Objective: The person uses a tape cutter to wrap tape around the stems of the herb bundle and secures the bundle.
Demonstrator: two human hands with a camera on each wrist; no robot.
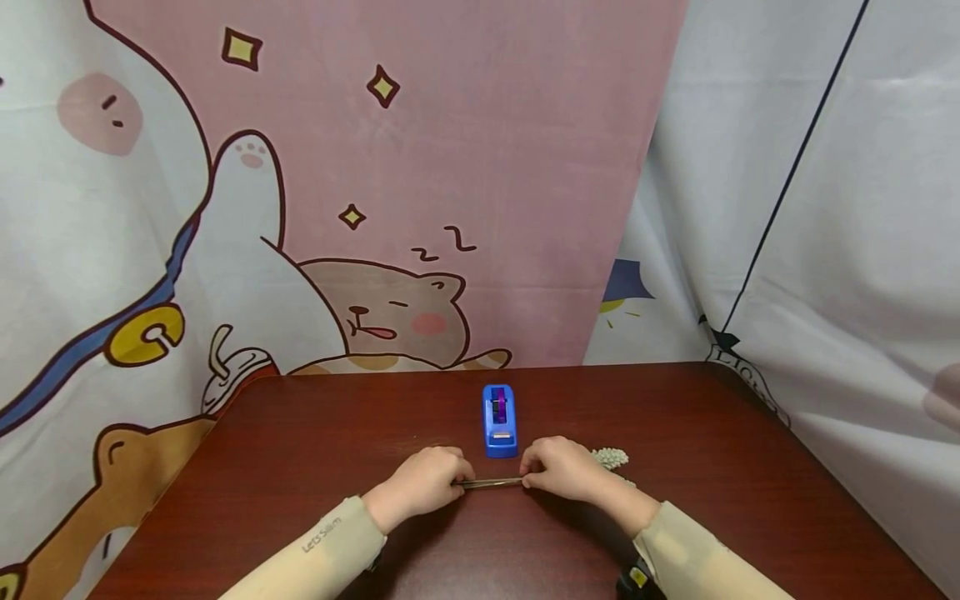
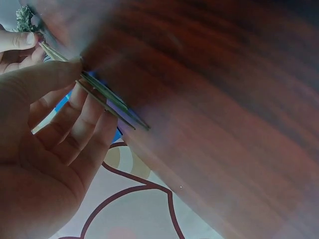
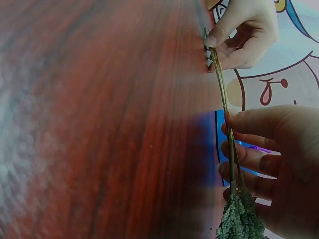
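A small bunch of thin stems (image 1: 492,482) with knobbly pale-green flower heads (image 1: 611,457) stretches between both hands, low over the table. My left hand (image 1: 431,482) pinches the stems near their bare ends. In the left wrist view those ends (image 2: 117,102) stick out past the thumb and fingers. Closer to the heads, my right hand (image 1: 566,469) pinches the stems between thumb and forefinger. Its other fingers lie behind them in the right wrist view, where the green heads (image 3: 239,219) hang below the hand. Just beyond the hands stands a blue tape dispenser (image 1: 500,442).
The dark red-brown table (image 1: 337,433) reaches back to a pink and white cartoon curtain (image 1: 517,167). A purple roll (image 1: 498,404) sits inside the dispenser. White cloth (image 1: 847,275) hangs along the right side.
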